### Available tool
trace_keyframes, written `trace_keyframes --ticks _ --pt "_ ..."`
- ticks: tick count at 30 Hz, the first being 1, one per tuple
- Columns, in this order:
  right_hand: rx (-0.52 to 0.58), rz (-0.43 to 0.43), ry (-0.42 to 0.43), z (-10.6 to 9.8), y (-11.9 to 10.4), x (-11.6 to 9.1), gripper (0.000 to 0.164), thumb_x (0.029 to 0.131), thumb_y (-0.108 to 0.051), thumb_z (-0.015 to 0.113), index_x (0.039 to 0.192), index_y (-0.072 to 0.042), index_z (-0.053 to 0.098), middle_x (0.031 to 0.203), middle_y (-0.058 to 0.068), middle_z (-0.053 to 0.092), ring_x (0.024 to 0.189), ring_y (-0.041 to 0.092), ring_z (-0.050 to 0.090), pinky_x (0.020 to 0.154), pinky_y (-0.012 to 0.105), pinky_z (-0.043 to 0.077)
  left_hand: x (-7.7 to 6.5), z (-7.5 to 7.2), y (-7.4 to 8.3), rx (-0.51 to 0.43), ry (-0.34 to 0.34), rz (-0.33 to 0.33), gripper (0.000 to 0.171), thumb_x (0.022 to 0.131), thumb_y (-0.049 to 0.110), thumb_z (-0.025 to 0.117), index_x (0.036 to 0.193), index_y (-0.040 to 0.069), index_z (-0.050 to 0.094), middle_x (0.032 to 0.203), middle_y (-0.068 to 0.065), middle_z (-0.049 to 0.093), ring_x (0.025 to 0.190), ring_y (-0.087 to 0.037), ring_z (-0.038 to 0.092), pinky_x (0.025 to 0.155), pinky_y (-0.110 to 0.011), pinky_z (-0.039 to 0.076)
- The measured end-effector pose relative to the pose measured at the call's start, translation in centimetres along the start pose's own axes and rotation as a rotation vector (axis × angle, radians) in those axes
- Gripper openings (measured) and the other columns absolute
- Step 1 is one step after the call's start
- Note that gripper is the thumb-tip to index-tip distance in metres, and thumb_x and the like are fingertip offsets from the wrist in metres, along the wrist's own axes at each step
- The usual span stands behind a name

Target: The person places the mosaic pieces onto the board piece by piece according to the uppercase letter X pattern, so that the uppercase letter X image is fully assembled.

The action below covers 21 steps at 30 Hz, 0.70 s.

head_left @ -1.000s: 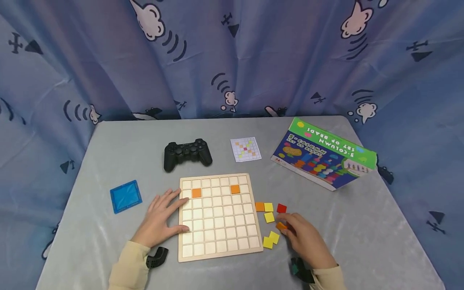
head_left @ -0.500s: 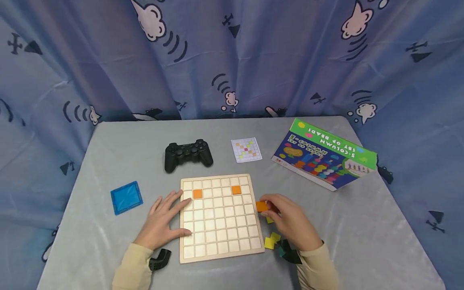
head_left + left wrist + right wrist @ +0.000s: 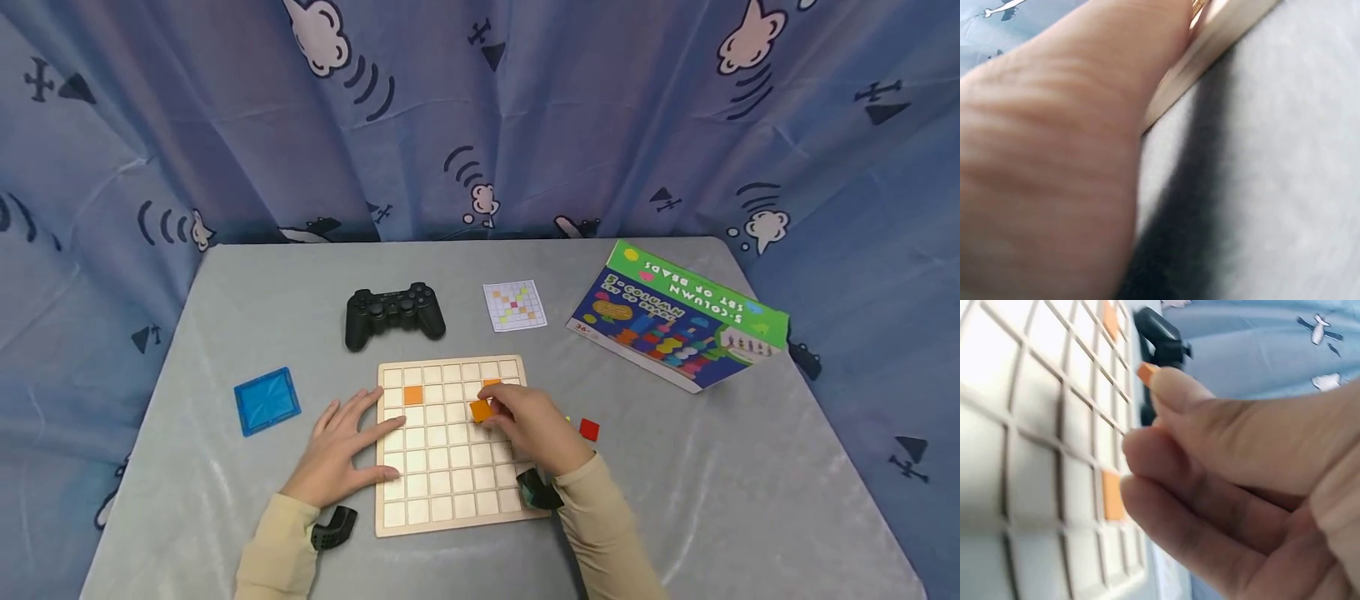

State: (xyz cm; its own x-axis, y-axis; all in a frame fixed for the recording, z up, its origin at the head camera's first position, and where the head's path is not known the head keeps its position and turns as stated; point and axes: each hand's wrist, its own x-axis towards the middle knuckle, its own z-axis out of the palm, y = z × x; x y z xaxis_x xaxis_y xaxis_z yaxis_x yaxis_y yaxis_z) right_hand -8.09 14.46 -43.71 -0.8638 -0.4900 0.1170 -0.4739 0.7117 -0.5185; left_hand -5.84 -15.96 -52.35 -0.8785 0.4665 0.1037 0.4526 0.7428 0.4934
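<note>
My right hand (image 3: 536, 427) pinches an orange square tile (image 3: 481, 411) between thumb and fingertips, over the upper right part of the wooden grid board (image 3: 438, 483). In the right wrist view the tile (image 3: 1145, 373) pokes out past the thumb. Two orange tiles lie in cells of the board's second row: one at left (image 3: 413, 395), the other (image 3: 491, 382) partly behind the right hand. With fingers spread, my left hand (image 3: 333, 458) rests at the board's left edge, thumb and fingertips over the rim. In the left wrist view, blurred skin (image 3: 1054, 156) fills much of the picture.
A red tile (image 3: 589, 430) lies right of the board; a sliver of yellow tile shows beside my right hand. Behind are a black game controller (image 3: 394, 315), a printed pattern card (image 3: 515, 306) and a colourful box (image 3: 675, 317). A blue tray (image 3: 267, 402) sits at left.
My right hand has moved left and up from the loose tiles beside the board to over its cells, pinching an orange tile. The left hand has stayed at the board's edge.
</note>
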Motion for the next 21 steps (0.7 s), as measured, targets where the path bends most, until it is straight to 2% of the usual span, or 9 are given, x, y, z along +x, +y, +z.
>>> trace_keyframes --ticks 9,15,21 --pt "0.037 0.039 -0.115 2.7 -0.9 2.1 0.025 0.087 -0.018 0.070 0.109 -0.007 0.064 0.070 -0.008 0.047 0.062 0.007 0.044 0.062 0.021 0.044 0.0 -0.1 0.0 0.010 -0.016 -0.014 0.073 0.075 0.071 0.062 0.139 0.039 0.049 0.158 -0.001 0.023 0.146 -0.028 0.019 0.116 -0.053 0.007" --pt "0.035 0.041 -0.136 4.0 -1.1 3.1 0.027 0.089 -0.024 0.069 0.111 -0.009 0.064 0.067 -0.010 0.047 0.059 0.004 0.043 0.060 0.019 0.042 0.0 -0.2 0.1 -0.008 -0.012 -0.008 0.072 0.074 0.069 0.064 0.138 0.039 0.050 0.158 -0.002 0.023 0.145 -0.029 0.020 0.116 -0.053 0.007" --pt "-0.027 0.047 -0.137 4.9 -1.2 3.5 0.028 0.089 -0.027 0.069 0.111 -0.011 0.066 0.068 -0.010 0.048 0.060 0.005 0.044 0.059 0.019 0.040 0.0 -0.2 0.0 -0.018 0.003 0.006 0.071 0.075 0.069 0.063 0.138 0.041 0.049 0.158 -0.002 0.024 0.145 -0.029 0.022 0.116 -0.054 0.009"
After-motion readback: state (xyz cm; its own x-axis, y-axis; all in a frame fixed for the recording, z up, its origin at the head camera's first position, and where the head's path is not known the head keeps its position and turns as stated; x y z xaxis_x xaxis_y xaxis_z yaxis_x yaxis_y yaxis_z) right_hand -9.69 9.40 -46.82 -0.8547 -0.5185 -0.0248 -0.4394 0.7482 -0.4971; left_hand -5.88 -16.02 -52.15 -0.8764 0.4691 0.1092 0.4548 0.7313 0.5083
